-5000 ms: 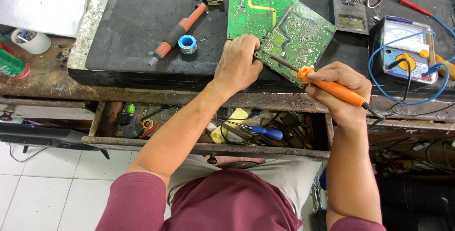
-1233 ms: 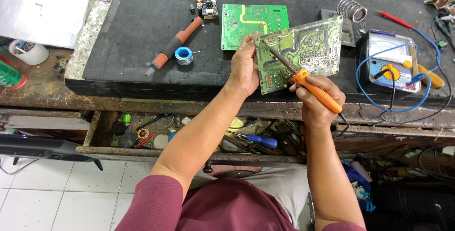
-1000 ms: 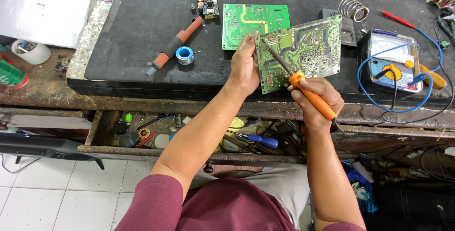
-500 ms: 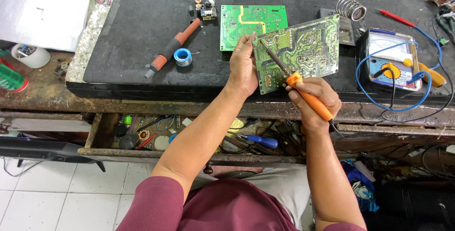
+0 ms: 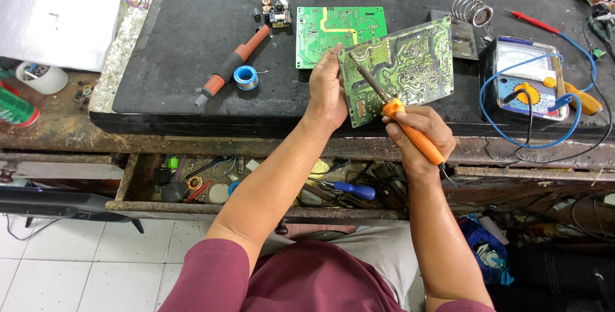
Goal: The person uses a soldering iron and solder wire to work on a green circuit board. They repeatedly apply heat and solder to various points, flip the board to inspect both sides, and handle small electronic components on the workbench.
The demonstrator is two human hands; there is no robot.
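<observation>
My left hand (image 5: 327, 88) grips the left edge of a green circuit board (image 5: 410, 65), held tilted over the black bench mat with its solder side up. My right hand (image 5: 419, 136) holds an orange-handled soldering iron (image 5: 400, 116). Its metal tip touches the board's upper left area, close to my left fingers. A second green circuit board (image 5: 336, 27) lies flat on the mat just behind.
An orange-and-grey desoldering pump (image 5: 230, 65) and a blue solder spool (image 5: 245, 77) lie to the left. A coiled iron stand (image 5: 473, 11) and a multimeter (image 5: 525, 78) with blue leads sit to the right. An open drawer (image 5: 211, 180) of tools hangs below the bench edge.
Over five seconds the board was lifted and tilted toward me. In the last second the iron's tip slid slightly up the board toward my left fingers.
</observation>
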